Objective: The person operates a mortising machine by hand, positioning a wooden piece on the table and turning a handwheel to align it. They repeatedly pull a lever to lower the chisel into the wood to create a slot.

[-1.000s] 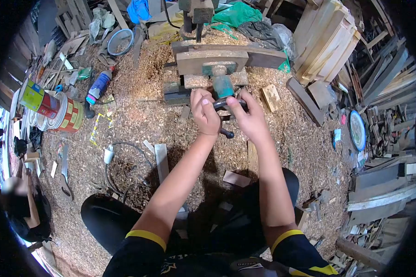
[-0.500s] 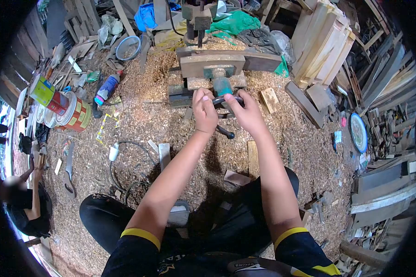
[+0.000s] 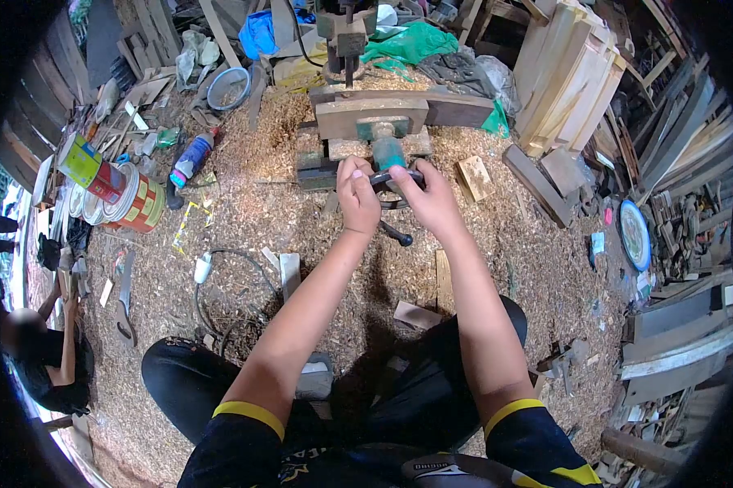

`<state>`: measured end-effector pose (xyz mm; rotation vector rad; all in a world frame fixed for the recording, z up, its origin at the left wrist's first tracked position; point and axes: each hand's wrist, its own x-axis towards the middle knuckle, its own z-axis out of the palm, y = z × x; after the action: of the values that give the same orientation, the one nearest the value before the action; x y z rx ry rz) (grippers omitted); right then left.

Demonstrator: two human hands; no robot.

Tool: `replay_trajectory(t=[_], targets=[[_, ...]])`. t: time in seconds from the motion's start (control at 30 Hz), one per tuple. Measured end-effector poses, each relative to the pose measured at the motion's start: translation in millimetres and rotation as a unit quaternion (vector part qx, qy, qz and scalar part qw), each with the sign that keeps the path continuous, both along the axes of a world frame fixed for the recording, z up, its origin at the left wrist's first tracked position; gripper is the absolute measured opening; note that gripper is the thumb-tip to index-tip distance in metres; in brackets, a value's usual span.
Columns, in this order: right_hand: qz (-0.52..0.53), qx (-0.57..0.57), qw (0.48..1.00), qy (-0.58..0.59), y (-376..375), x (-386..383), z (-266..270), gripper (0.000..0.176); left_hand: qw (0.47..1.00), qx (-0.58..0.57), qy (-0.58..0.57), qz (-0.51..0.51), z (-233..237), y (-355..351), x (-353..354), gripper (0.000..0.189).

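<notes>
Both my hands are closed round a dark handwheel [image 3: 397,175] in the upper middle of the view. My left hand [image 3: 358,195] grips its left side, and my right hand [image 3: 428,195] its right side, with the thumb on top. A black crank handle [image 3: 397,234] sticks out below the wheel. Just beyond it stands the green screw housing [image 3: 387,152] of a vise, whose wooden jaw block [image 3: 372,119] lies against a long curved board [image 3: 456,111].
Wood shavings cover the ground. A saw [image 3: 125,297], a white plug [image 3: 203,267] with cable and buckets [image 3: 139,199] lie left. Another person [image 3: 45,350] sits far left. A small wood block [image 3: 474,179] and a plank [image 3: 537,185] are right of the vise.
The view has shifted slightly. Both my hands stay on the wheel, with hardly any visible movement.
</notes>
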<state>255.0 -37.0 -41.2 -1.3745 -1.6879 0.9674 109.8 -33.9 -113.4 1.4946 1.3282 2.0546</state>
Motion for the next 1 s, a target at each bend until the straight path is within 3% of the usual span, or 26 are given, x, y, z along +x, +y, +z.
replay_trajectory(t=[0.73,0.83,0.93,0.97,1.0], targets=[[-0.004,-0.010,1.000,0.010,0,0,1,0.054,0.999,-0.030,0.014,-0.012,3,-2,-7,0.045],[-0.025,-0.005,1.000,-0.017,7,4,-11,0.055,0.993,-0.042,0.095,-0.051,37,-1,-21,0.041],[-0.099,0.005,0.991,0.085,5,6,4,0.051,0.988,-0.105,-0.003,-0.111,86,11,-23,0.039],[-0.116,0.028,0.988,0.097,10,11,-1,0.042,0.987,-0.128,-0.017,-0.096,94,17,-17,0.042],[-0.117,0.031,0.988,0.097,16,16,-8,0.042,0.977,-0.199,0.027,-0.073,94,21,-14,0.044]])
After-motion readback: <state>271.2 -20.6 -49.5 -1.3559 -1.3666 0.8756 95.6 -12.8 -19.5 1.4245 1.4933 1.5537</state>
